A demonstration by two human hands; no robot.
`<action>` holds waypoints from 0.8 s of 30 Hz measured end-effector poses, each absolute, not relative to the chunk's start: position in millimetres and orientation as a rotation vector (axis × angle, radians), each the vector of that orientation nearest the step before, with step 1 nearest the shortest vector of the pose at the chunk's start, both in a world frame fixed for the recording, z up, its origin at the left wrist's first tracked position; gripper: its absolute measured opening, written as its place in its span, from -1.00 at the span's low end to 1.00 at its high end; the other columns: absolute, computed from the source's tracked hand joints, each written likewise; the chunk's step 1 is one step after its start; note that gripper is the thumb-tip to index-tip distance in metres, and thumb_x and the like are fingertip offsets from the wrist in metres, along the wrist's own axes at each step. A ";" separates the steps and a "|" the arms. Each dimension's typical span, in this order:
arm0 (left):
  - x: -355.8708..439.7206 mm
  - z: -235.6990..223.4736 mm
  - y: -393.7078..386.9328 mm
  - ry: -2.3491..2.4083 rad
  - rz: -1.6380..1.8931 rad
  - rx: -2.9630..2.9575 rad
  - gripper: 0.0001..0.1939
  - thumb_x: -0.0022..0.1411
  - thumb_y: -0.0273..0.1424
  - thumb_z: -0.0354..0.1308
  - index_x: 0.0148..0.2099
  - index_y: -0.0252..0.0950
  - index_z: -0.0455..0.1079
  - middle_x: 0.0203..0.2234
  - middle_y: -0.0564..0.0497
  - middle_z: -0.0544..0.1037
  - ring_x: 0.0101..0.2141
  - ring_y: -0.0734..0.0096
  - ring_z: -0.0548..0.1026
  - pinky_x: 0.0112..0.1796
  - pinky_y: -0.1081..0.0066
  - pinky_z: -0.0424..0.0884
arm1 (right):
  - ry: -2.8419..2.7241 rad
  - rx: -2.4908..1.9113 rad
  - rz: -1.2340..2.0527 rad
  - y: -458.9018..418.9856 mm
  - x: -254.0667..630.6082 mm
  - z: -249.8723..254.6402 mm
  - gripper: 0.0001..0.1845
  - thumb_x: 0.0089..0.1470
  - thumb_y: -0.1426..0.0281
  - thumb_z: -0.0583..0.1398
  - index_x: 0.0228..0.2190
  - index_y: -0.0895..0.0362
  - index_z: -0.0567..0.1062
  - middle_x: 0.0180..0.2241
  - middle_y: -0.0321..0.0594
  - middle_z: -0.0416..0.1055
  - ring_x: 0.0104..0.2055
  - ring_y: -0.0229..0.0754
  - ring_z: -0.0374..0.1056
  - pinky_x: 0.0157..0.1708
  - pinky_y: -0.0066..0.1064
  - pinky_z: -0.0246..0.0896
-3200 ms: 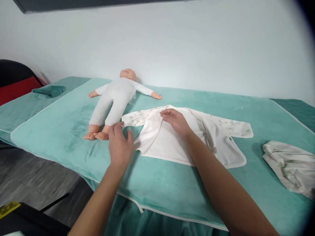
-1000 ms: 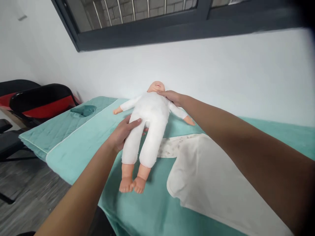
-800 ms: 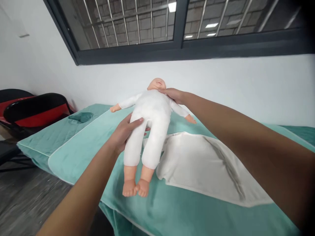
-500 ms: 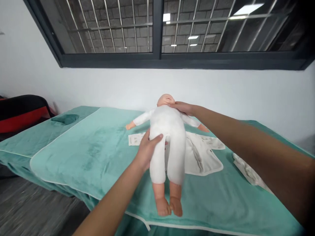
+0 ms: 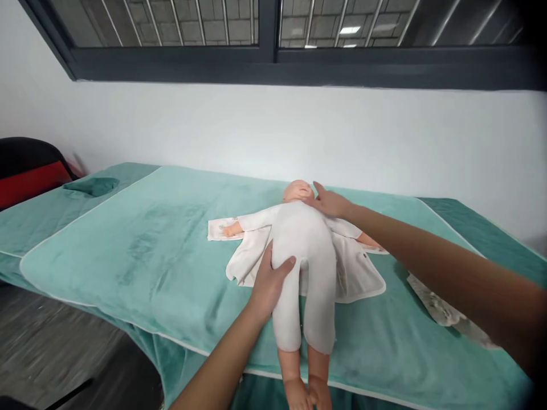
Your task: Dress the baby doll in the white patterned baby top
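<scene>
A baby doll (image 5: 303, 233) with a white cloth body lies face up on an open white baby jacket (image 5: 359, 273), its bare feet toward me. My left hand (image 5: 273, 279) grips the doll's hip and upper leg on the left, thumb on top and the other fingers partly hidden beneath. My right hand (image 5: 329, 202) is at the doll's neck and shoulder beside the head, its thumb raised; the fingers under the neck are hidden. The doll's arms are spread along the jacket's sleeves.
A teal padded cover (image 5: 162, 245) lies over the bed, which has a face hole (image 5: 92, 187) at the left. Folded patterned cloth (image 5: 440, 302) rests near my right forearm. A black and red chair or bag (image 5: 34, 176) stands at the far left, and a barred window (image 5: 269, 68) is above.
The doll has come down onto the jacket, with its arms now over the sleeves. Both hands have moved with it, and the view has tilted downward.
</scene>
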State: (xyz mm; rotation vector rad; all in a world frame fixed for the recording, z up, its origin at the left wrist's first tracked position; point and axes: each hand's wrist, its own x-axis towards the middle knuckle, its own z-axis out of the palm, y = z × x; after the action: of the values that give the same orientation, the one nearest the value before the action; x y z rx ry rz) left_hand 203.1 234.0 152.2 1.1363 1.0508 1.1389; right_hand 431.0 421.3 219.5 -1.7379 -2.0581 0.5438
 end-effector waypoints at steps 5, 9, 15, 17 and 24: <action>205.8 158.4 231.8 1.139 1.182 1.097 -0.31 0.26 -0.10 0.20 0.37 -0.09 0.17 0.30 -0.03 0.34 0.26 0.07 0.33 0.24 0.14 0.30 | -2.226 -1.507 -0.009 408.3 391.5 237.1 -0.39 0.28 0.05 0.02 0.20 0.14 0.31 -0.05 0.06 0.52 -0.01 0.17 0.42 -0.02 -0.06 0.25; 211.7 156.9 229.9 1.202 1.216 1.030 -0.39 0.33 -0.09 0.12 0.36 -0.10 0.20 0.37 0.04 0.21 0.36 0.22 0.16 0.35 0.26 0.09 | -2.687 -1.153 0.172 400.2 323.7 229.7 -0.56 0.22 0.17 0.12 0.06 0.10 0.43 0.11 -0.03 0.40 0.10 0.10 0.34 0.00 -0.13 0.24; 215.1 149.0 229.5 1.366 1.271 1.150 -0.43 0.41 -0.04 -0.05 0.36 -0.12 0.22 0.36 0.01 0.23 0.38 0.18 0.10 0.37 0.18 0.01 | -2.962 -1.179 0.202 409.6 277.1 214.0 -0.66 0.14 0.17 0.21 -0.10 0.07 0.49 -0.09 -0.03 0.51 -0.09 0.13 0.41 -0.28 -0.19 0.22; 211.6 150.3 235.6 1.411 1.282 1.305 -0.48 0.44 -0.10 -0.11 0.30 -0.18 0.29 0.28 -0.06 0.35 0.31 0.18 0.24 0.32 0.18 0.11 | -2.924 -1.168 0.258 411.3 284.9 215.0 -0.70 0.13 0.15 0.22 -0.17 0.04 0.49 -0.16 -0.10 0.53 -0.18 0.06 0.42 -0.32 -0.23 0.18; 192.9 152.7 298.0 1.762 0.916 2.241 -0.65 0.37 -0.42 -0.07 0.10 -0.30 0.43 0.04 -0.22 0.52 0.08 0.00 0.40 0.06 0.05 0.34 | -2.498 -1.098 0.300 403.6 323.6 223.2 -0.67 0.20 0.08 0.16 -0.10 0.00 0.47 -0.10 -0.20 0.52 -0.02 0.02 0.34 -0.20 -0.27 0.16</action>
State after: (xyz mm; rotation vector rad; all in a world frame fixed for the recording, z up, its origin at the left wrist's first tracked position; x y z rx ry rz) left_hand 192.9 298.0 152.7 2.2405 1.7622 0.9162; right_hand 323.6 403.6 223.2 -1.0981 -2.4984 0.3001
